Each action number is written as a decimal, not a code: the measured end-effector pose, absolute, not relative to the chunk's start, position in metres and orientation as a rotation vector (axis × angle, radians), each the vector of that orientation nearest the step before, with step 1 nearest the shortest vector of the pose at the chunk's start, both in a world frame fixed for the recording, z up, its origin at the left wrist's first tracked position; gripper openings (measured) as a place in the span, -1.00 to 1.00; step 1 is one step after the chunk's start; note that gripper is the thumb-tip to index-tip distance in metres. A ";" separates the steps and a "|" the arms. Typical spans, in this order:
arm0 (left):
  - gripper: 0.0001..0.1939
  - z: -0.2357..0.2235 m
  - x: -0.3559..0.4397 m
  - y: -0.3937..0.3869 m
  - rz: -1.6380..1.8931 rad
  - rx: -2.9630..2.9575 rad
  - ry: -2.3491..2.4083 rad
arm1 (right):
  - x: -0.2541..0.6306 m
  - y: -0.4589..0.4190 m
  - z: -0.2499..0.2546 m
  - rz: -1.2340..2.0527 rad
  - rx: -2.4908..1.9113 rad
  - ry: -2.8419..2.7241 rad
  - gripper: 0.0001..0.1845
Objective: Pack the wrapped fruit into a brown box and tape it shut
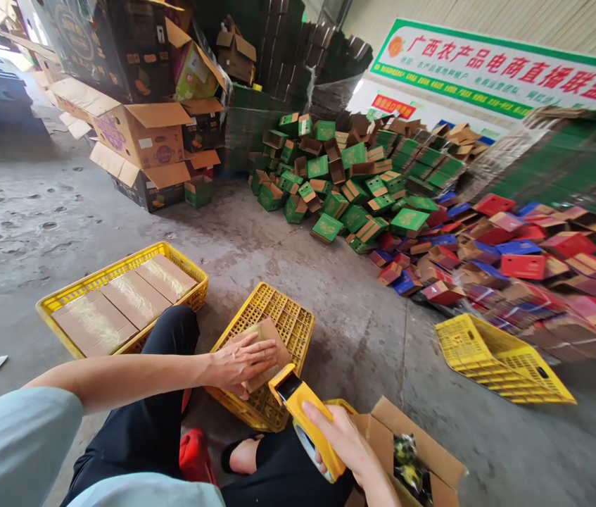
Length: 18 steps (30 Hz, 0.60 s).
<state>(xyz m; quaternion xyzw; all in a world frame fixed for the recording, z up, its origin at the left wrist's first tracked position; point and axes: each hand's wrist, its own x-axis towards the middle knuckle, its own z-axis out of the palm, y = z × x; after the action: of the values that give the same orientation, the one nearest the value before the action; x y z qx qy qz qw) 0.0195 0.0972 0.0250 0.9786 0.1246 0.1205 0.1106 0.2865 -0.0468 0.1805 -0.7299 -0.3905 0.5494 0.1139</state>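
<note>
My left hand (pixel 245 360) lies flat, fingers stretched out, across the top of a small brown cardboard box (pixel 267 332). That box rests on the upturned base of a yellow plastic crate (pixel 293 320) between my legs. In my right hand (pixel 340 438) is a yellow tape dispenser (pixel 311 415); its head is at the box's near right edge, and I cannot tell whether it touches. A yellow crate (pixel 55 304) on the left holds three brown taped boxes (pixel 134 299). By my right knee stands an open carton (pixel 408 422) with dark-wrapped items (pixel 411 465) inside.
An empty-looking yellow crate (pixel 503 362) sits tilted on the floor at right. Heaps of green boxes (pixel 350 176) and red and blue boxes (pixel 509 253) lie ahead. Large stacked cartons (pixel 139 134) stand back left. A red object (pixel 195 454) is near my foot.
</note>
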 end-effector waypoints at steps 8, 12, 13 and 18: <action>0.25 0.025 0.019 0.093 0.339 2.868 0.334 | 0.285 -0.047 0.179 1.628 -2.134 -1.148 -0.45; 0.12 0.029 0.020 0.093 0.365 2.809 0.241 | 0.288 -0.047 0.173 1.669 -2.103 -1.159 -0.43; 0.09 0.030 0.020 0.092 0.374 2.795 0.210 | 0.289 -0.048 0.171 1.677 -2.101 -1.157 -0.42; 0.03 0.034 0.017 0.094 0.387 2.733 0.171 | 0.290 -0.053 0.164 1.664 -2.085 -1.137 -0.38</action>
<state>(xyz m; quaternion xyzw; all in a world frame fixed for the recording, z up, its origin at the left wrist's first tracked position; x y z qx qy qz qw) 0.0171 0.0944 0.0336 0.9708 0.0608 0.1376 0.1868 0.2896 -0.0534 0.1638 -0.7137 -0.3892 0.5696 0.1209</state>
